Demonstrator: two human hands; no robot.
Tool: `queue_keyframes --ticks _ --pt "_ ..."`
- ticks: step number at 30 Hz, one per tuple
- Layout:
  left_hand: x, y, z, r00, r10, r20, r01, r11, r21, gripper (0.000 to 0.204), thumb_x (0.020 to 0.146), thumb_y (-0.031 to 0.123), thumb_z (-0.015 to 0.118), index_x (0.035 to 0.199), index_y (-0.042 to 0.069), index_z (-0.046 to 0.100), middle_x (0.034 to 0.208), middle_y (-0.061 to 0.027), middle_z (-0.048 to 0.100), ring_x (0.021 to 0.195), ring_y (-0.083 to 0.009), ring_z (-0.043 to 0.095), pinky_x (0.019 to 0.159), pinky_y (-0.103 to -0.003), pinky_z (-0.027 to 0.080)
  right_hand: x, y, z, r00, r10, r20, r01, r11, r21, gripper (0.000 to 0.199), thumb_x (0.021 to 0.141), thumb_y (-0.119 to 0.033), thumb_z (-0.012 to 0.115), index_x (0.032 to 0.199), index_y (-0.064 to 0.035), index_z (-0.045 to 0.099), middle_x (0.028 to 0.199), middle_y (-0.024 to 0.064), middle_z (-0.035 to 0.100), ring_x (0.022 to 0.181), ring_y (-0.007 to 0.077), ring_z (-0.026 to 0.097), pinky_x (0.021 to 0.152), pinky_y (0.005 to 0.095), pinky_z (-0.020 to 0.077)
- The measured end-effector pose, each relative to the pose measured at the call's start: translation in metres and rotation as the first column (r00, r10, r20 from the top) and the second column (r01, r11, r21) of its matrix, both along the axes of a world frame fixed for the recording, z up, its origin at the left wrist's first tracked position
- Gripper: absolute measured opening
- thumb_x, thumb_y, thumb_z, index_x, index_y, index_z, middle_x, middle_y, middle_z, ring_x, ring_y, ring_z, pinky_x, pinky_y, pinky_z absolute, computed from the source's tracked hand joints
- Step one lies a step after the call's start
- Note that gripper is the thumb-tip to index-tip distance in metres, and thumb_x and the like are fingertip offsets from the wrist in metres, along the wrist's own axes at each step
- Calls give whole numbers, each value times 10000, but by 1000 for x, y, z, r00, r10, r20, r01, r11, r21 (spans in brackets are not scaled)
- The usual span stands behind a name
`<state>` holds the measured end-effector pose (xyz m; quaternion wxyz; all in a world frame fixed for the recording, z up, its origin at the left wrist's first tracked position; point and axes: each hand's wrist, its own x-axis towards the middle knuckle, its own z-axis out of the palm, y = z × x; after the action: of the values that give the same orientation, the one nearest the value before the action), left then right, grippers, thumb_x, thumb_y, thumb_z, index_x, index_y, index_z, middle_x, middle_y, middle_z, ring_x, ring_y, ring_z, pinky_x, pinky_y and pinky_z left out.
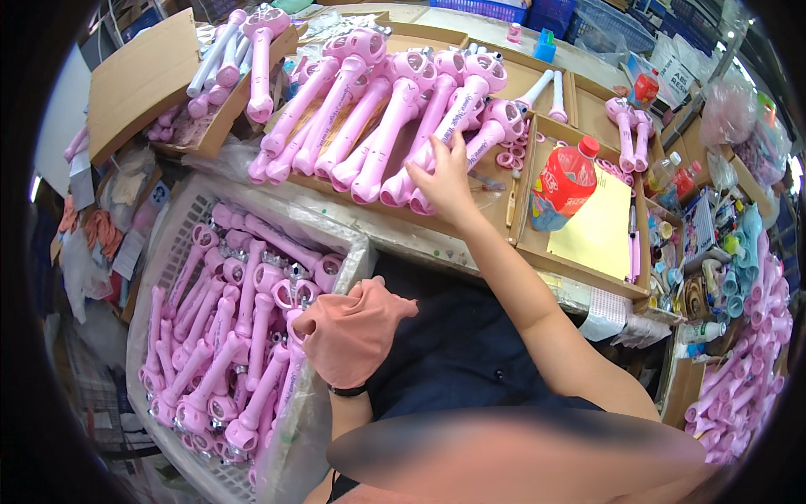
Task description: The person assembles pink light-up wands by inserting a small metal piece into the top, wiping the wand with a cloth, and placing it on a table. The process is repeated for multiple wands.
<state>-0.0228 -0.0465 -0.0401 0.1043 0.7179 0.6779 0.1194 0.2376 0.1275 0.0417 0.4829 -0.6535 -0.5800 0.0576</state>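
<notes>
My right hand [442,178] reaches forward, bare, and its fingers rest on a pink plastic toy wand [464,141] at the right end of a row of pink wands [361,118] laid side by side on a cardboard tray [495,220]. My left hand [354,329], in a salmon cloth glove, hovers at the right rim of a white plastic crate [357,252] packed with several more pink wands [227,336]. The gloved fingers curl near one wand head, but whether they grip it I cannot tell.
A red-labelled drink bottle [561,181] lies on a yellow sheet [598,227] in a cardboard tray at right. Small pink rings [510,154] lie beside it. A box of white and pink wands [235,59] stands far left. Pink tubes [747,378] pile at right.
</notes>
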Motion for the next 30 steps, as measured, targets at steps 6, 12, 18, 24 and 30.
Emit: queue_keyframes --ticks 6,12,18,24,30 --pt "1 -1 18 980 -91 175 91 996 7 470 1000 185 568 1424 31 435 1361 -39 569 1222 -125 524 1045 -227 383 18 -110 31 770 623 -137 -617 782 85 369 894 -217 686 1202 -19 643 1345 195 525 1291 392 458 1096 463 350" --pt "3 0 -16 914 -154 374 113 985 128 497 983 194 594 1424 23 443 1370 -32 569 1161 -101 558 984 -208 422 29 -205 37 -625 615 -481 -779 -455 431 310 925 -221 720 1152 -11 701 1169 144 678 1075 324 627 959 432 451" --pt "-33 12 -57 893 -151 423 72 978 196 550 919 158 651 1415 33 448 1369 -82 554 1238 -178 521 1075 -278 378 28 -218 17 -655 600 -459 -751 -458 475 312 912 -240 738 1138 -27 707 1094 82 679 960 261 618 852 382 444" --pt "-131 2 -2 988 142 56 -151 863 481 472 857 164 681 1281 53 505 1236 -94 578 1160 -222 543 1029 -339 393 28 -214 5 -731 484 -481 -682 -508 526 307 889 -273 765 1081 -40 712 1064 79 676 939 255 615 837 370 440" --pt "-181 -35 54 416 622 -663 -269 781 563 270 797 210 682 1023 80 612 971 -70 642 929 -234 623 845 -390 468 32 -213 -1 -758 461 -461 -648 -461 606 295 824 -185 830 1040 -15 723 1062 99 683 929 288 616 803 382 482"
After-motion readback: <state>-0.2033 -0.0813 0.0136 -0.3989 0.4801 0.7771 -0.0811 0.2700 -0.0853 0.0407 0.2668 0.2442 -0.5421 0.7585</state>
